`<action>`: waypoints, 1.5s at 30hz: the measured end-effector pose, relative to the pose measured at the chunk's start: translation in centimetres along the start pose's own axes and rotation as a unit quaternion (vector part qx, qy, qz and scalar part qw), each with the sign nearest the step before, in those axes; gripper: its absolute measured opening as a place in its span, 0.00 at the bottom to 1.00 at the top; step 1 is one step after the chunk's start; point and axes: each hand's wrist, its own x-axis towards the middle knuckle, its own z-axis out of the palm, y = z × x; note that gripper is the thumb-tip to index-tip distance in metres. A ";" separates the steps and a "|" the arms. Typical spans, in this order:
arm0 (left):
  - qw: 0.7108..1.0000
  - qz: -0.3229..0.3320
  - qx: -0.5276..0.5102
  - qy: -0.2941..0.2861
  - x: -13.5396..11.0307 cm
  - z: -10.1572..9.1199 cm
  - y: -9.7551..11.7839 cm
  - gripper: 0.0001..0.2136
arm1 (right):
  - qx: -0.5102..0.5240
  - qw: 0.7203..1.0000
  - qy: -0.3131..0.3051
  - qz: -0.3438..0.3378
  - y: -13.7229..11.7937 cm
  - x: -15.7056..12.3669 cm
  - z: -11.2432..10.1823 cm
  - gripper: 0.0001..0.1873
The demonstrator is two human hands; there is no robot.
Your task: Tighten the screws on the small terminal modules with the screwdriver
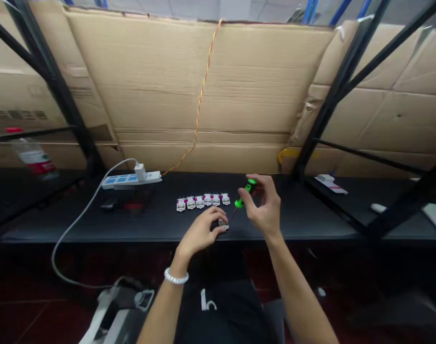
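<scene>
My right hand [264,203] grips a green and black screwdriver [245,193] by its handle. The thin shaft slants down to the left, its tip close to a small white part [223,223]; whether it touches cannot be made out. Thumb and fingers of my left hand [205,227] pinch that part against the black table, near the front edge. Just beyond my left hand, several small white and purple parts [199,202] lie in a row.
A white power strip [132,179] with a plugged-in charger [140,171] lies at the back left, and its white cable [69,229] hangs over the front edge. Black metal posts [332,91] flank the table [293,222]. Cardboard [149,86] walls off the back. A bottle [35,155] stands far left.
</scene>
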 end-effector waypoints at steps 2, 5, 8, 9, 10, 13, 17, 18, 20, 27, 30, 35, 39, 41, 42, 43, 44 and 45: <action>1.000 0.001 0.000 0.000 0.0 0.0 0.0 0.06 | 0.025 0.999 -0.024 0.009 -0.2 0.0 -0.2 0.16; 1.000 0.001 0.002 -0.002 0.0 0.0 0.0 0.06 | 0.086 0.992 -0.091 0.033 -0.5 -0.1 -0.6 0.20; 1.000 -0.001 0.009 -0.001 0.0 0.0 0.0 0.06 | 0.039 0.998 -0.049 0.007 -0.7 -0.2 -0.5 0.17; 1.000 -0.001 0.011 -0.002 0.0 0.0 0.0 0.06 | 0.015 1.000 -0.021 -0.004 -0.7 -0.1 -0.3 0.16; 1.000 0.000 0.013 -0.002 0.0 0.0 0.0 0.06 | 0.002 1.000 0.004 -0.009 -0.7 -0.1 -0.1 0.15; 1.000 0.002 0.012 -0.002 0.0 -0.1 0.1 0.05 | 0.050 0.999 -0.013 0.010 -0.5 0.0 0.3 0.17; 1.000 0.002 0.010 -0.003 0.0 -0.1 0.2 0.06 | 0.069 0.996 -0.051 0.012 -0.5 0.1 0.3 0.19; 1.000 0.002 0.010 -0.003 0.0 -0.1 0.2 0.06 | 0.042 0.999 -0.032 0.002 -0.5 0.1 0.2 0.18; 1.000 -0.001 0.009 -0.001 0.0 -0.1 0.3 0.06 | -0.006 1.000 0.010 -0.009 -0.6 0.1 0.2 0.17; 1.000 -0.005 0.004 -0.004 0.0 -0.2 0.4 0.05 | 0.087 0.993 -0.078 0.028 -0.4 0.2 -0.4 0.23; 1.000 -0.005 0.010 -0.002 0.0 -0.2 0.3 0.05 | 0.015 0.999 -0.035 0.008 -0.6 0.3 -0.4 0.21; 1.000 -0.002 0.008 -0.004 -0.1 -0.1 0.2 0.05 | 0.018 0.999 -0.035 0.009 -0.5 0.2 -0.4 0.22; 1.000 -0.003 0.010 -0.001 -0.1 -0.1 0.1 0.05 | 0.058 0.996 -0.074 0.010 -0.6 0.1 -0.5 0.24; 1.000 -0.002 0.007 -0.003 -0.1 -0.1 0.0 0.05 | 0.008 0.999 -0.035 -0.002 -0.7 0.1 -0.4 0.22; 1.000 -0.002 0.006 -0.003 -0.1 -0.1 0.0 0.05 | -0.013 1.000 -0.016 -0.006 -0.7 0.1 -0.3 0.21; 1.000 -0.003 0.005 -0.004 -0.1 -0.1 0.0 0.05 | -0.021 1.000 -0.006 -0.007 -0.6 0.1 -0.2 0.21; 1.000 -0.005 0.005 -0.005 -0.1 -0.1 0.1 0.04 | -0.014 1.000 -0.009 -0.004 -0.6 0.0 -0.2 0.21; 1.000 -0.006 0.006 -0.005 -0.1 -0.1 0.1 0.04 | 0.005 1.000 -0.021 0.001 -0.5 0.0 -0.1 0.23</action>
